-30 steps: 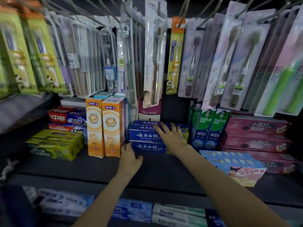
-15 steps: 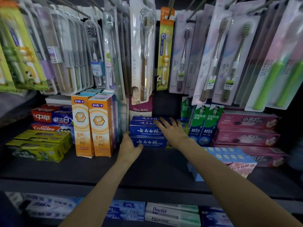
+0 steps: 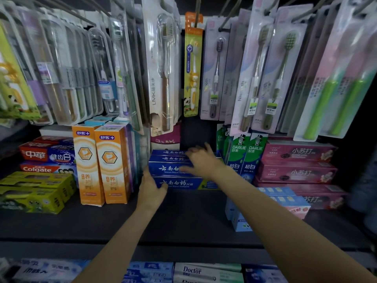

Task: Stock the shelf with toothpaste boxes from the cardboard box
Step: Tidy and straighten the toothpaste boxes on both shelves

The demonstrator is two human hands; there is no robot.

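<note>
While both hands work at the stack of blue toothpaste boxes (image 3: 172,169) mid-shelf (image 3: 183,219), left hand (image 3: 152,187) cups the stack's left end, fingers curled at the lower box's corner. Right hand (image 3: 202,160) lies spread on top, fingers fairly straight but blurred; exact contact cannot be told. Stack sits between upright orange boxes (image 3: 102,166) and green Darlie boxes (image 3: 244,154). Judgement: cartons are light, stiff-walled thin card, glossy, so they may slide on each other; crush at corners under a hard pinch. Best hold: long faces, or both ends squared together. Cardboard box not in view.
</note>
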